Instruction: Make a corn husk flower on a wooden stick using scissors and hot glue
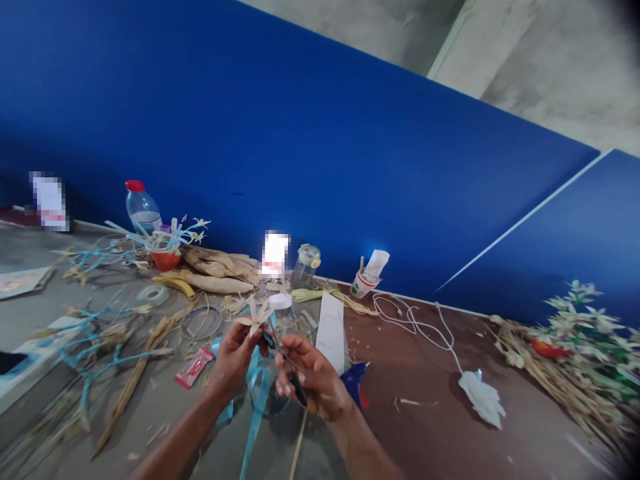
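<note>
Your left hand (pixel 237 353) has its grip pinched on the pale flower (pixel 257 318) near its base, petals splayed upward. Your right hand (pixel 320 387) has its fingers closed about a dark-handled tool (pixel 299 390), angled toward the flower; blur hides what kind of tool it is and whether its tip touches. The flower is in the air above the tabletop (pixel 395 427), midway between its left and right ends and short of the far edge by the blue panel (pixel 310 147).

For good control, hold the flower at its base rather than by the petals — they look thin and likely to crease. Brace both wrists, and let the tool approach from below so your fingers don't cover the spot you're working on. A light pinch should serve; squeezing harder could bend the petals.

Watch the blue ribbon (pixel 259 393) running down toward the near edge just below your hands — it could snag on the tool. Mind the blue glue gun (pixel 354 379) too, just beside your right wrist; its nozzle may be hot.
</note>
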`<action>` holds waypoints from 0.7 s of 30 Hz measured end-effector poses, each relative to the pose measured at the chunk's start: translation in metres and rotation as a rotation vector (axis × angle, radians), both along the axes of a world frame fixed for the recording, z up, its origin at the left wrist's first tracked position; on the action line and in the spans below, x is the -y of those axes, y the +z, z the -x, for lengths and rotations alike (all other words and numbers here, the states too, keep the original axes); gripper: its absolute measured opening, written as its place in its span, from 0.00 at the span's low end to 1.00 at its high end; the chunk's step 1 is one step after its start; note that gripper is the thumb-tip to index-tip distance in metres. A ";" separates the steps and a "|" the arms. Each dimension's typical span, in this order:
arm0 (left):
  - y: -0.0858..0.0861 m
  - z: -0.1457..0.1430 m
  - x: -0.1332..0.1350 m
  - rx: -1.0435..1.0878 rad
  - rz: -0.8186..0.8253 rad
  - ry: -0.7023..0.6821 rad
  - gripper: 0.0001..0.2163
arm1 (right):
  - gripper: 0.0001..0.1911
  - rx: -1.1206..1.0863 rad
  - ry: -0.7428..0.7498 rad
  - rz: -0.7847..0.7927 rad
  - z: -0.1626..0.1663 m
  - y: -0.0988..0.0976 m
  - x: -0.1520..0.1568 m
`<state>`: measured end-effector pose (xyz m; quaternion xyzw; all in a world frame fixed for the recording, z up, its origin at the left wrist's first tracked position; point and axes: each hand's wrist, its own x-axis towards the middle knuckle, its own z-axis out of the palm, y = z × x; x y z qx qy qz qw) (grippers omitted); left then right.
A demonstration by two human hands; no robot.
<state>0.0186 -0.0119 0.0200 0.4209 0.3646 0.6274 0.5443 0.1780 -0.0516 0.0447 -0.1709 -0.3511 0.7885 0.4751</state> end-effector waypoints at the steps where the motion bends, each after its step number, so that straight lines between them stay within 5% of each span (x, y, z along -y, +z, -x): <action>1: 0.000 0.000 0.000 -0.011 0.004 0.004 0.14 | 0.29 0.030 -0.019 -0.031 -0.001 0.000 0.000; 7: 0.002 -0.003 0.000 -0.023 0.020 0.032 0.15 | 0.33 0.376 -0.078 -0.218 0.000 0.002 -0.003; 13: 0.010 -0.006 0.005 -0.073 -0.012 0.076 0.16 | 0.29 0.766 -0.342 -0.596 0.007 -0.001 0.003; 16: 0.010 -0.006 0.007 -0.109 -0.015 0.060 0.16 | 0.22 0.800 -0.418 -0.559 0.014 -0.009 0.007; 21: 0.003 -0.002 0.005 -0.168 -0.085 0.107 0.13 | 0.27 0.444 -0.427 -0.237 0.019 -0.012 0.007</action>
